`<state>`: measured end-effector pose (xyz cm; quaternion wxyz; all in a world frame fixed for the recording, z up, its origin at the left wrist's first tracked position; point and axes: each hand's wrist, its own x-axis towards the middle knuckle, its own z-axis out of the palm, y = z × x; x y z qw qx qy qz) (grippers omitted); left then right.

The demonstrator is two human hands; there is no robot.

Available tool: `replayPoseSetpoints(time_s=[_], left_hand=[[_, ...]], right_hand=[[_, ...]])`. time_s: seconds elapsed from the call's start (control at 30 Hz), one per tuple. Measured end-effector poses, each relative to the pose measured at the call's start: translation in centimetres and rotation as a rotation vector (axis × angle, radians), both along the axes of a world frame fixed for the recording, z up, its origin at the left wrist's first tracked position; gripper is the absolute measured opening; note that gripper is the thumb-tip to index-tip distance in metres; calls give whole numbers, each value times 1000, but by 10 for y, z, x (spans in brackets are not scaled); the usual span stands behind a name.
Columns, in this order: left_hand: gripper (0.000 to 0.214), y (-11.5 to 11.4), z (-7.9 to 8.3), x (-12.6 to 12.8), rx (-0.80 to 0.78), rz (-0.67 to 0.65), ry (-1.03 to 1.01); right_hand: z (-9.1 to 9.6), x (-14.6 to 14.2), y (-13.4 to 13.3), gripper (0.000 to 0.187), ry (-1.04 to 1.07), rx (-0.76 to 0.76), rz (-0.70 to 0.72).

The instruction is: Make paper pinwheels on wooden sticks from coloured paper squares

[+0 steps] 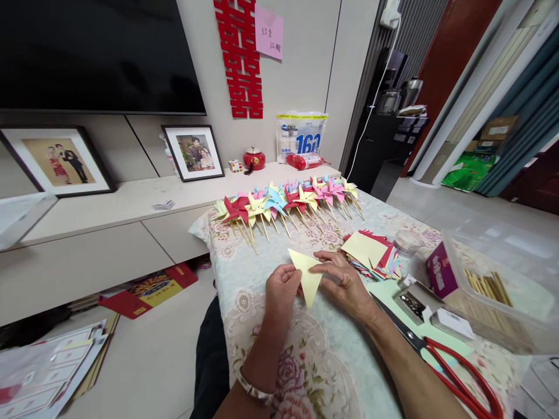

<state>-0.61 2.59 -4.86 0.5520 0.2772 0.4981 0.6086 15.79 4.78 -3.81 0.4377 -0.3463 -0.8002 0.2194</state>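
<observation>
A yellow paper sheet [307, 275], folded into a triangle, lies between my hands over the floral tablecloth [271, 256]. My left hand [282, 291] pinches its left edge, fingers curled closed. From the right, my right hand [345, 280] presses on the paper with its fingers stretched over the fold. Just right of my right hand sits a stack of coloured paper squares [371, 254] with a yellow sheet on top. Beyond my hands, several finished paper pinwheels [288, 201] on wooden sticks lie in a row across the table's far end.
Red-handled scissors [449, 366] lie along my right forearm. A clear plastic box [493, 291] with wooden sticks, a small open tin [413, 302] and a purple box [439, 270] stand at right. A low cabinet [109, 227] with framed photos runs on the left.
</observation>
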Motion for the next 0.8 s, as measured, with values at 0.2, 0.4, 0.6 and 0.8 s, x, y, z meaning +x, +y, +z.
replayPoseSetpoints(time_s=[0.2, 0.4, 0.6, 0.8], left_hand=[[28, -3, 6, 1, 0, -58, -2], [27, -7, 12, 3, 41, -135, 35], [27, -4, 8, 7, 72, -128, 92], [23, -1, 4, 6, 53, -76, 108]], right_hand=[[1, -3, 0, 9, 98, -132, -32], [-1, -5, 1, 14, 138, -380, -156], [-3, -5, 2, 18, 138, -465, -196], [-3, -8, 0, 15, 190, -530, -164]])
